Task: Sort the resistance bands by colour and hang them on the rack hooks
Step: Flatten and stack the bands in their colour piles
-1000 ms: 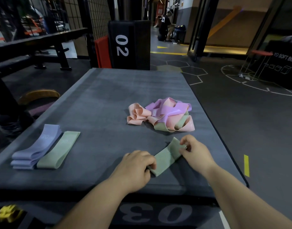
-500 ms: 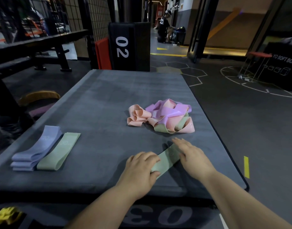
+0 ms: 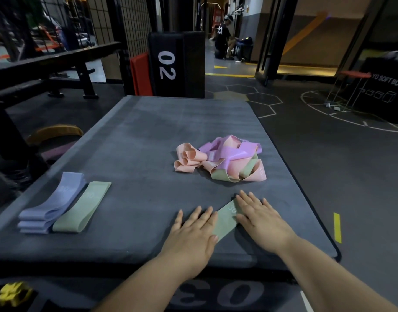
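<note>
now both hands are lying flat, fingers straight: the left hand point(image 3: 193, 230) and right hand point(image 3: 261, 218) are pressing the green band point(image 3: 226, 218) between them, likely smoothing it for stacking.

Flat pale-green elastic loop bands: two, near green band point(image 3: 226, 218) and left green band point(image 3: 83, 207). Lavender elastic loop bands point(image 3: 53, 206), stacked: three ends showing. Tangled heap of peach, purple and green bands point(image 3: 222, 162): one; number inside cannot be told. Hands on pad: two, left hand point(image 3: 193, 233) and right hand point(image 3: 263, 221). Black padded boxes, white lettering: three, "02" box point(image 3: 177, 66), "03" box point(image 3: 148, 136), "SOFT BOX" box point(image 3: 385, 91). Background person point(image 3: 222, 37): one.
</note>
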Demonstrator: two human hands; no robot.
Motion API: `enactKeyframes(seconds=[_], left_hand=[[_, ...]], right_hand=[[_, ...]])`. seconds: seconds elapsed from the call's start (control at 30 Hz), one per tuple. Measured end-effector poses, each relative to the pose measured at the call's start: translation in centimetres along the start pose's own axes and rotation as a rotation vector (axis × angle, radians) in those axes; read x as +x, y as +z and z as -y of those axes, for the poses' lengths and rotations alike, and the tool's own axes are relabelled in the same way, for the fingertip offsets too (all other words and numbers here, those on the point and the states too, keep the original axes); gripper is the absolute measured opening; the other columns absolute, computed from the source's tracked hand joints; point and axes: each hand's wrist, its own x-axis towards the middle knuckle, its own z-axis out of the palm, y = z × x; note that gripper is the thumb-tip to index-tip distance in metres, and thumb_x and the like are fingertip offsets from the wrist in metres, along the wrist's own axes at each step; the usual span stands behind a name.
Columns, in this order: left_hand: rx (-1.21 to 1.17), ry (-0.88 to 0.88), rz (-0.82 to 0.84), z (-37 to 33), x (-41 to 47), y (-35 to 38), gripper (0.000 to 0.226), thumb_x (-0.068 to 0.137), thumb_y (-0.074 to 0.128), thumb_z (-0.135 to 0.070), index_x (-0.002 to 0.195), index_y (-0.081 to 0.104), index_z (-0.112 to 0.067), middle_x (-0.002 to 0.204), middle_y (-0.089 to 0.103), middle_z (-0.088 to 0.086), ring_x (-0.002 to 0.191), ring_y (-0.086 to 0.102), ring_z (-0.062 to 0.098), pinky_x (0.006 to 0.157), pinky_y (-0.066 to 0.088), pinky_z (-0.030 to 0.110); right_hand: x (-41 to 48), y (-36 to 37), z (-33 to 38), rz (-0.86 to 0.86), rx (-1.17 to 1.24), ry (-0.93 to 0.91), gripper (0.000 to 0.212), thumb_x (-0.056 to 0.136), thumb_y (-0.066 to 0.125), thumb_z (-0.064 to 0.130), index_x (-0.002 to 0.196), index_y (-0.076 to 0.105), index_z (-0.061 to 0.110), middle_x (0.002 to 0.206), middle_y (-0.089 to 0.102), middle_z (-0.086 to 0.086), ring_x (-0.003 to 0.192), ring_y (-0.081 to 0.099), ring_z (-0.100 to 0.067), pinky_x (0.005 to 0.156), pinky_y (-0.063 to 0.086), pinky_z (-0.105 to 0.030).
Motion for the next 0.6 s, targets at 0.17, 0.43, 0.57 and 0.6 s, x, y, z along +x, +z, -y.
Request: enactKeyframes(seconds=[0.17,0.43,0.57,0.6], left_hand=[[0.017,-0.004,-0.009,-0.17,-0.16,0.18,0.055,0.103,0.013,-0.039,0.153,-0.009,-0.028,0.159,-0.014,-0.016,0.145,-0.019,0.007,0.117,-0.015,0.046],[-0.265,-0.038,-0.221,0.09,0.04,0.42,0.034,0.095,0.045,-0.042,0.128,0.041,-0.032,0.143,0.037,-0.017,0.144,0.015,0.009,0.119,0.004,0.032],[-0.312,-0.091,-0.353,0.51,0.05,-0.24,0.018,0.089,0.056,-0.047,0.092,0.061,-0.03,0.105,0.042,-0.019,0.106,0.037,0.003,0.092,0.031,0.022],[-0.295,-0.118,-0.346,0.64,0.14,-0.49,0.02,0.09,0.054,-0.048,0.092,0.064,-0.031,0.103,0.042,-0.019,0.105,0.037,0.003,0.089,0.029,0.022]], right_hand=[[0.13,0.28,0.17,0.0,-0.019,0.02,0.059,0.103,0.018,0.047,0.155,0.003,0.024,0.161,-0.006,0.012,0.148,-0.01,-0.007,0.121,-0.006,-0.033],[0.5,-0.56,-0.07,-0.084,0.102,0.057,0.047,0.105,0.024,0.03,0.152,0.022,0.032,0.159,0.018,0.014,0.149,0.007,-0.009,0.119,0.008,-0.031],[0.87,-0.35,-0.1,-0.138,0.09,0.082,0.057,0.099,0.029,0.006,0.15,0.028,0.033,0.157,0.026,0.014,0.148,0.012,-0.008,0.117,0.015,-0.031],[0.95,-0.3,-0.05,-0.152,0.088,0.092,0.06,0.097,0.03,0.004,0.149,0.029,0.034,0.157,0.028,0.013,0.148,0.014,-0.008,0.116,0.016,-0.031]])
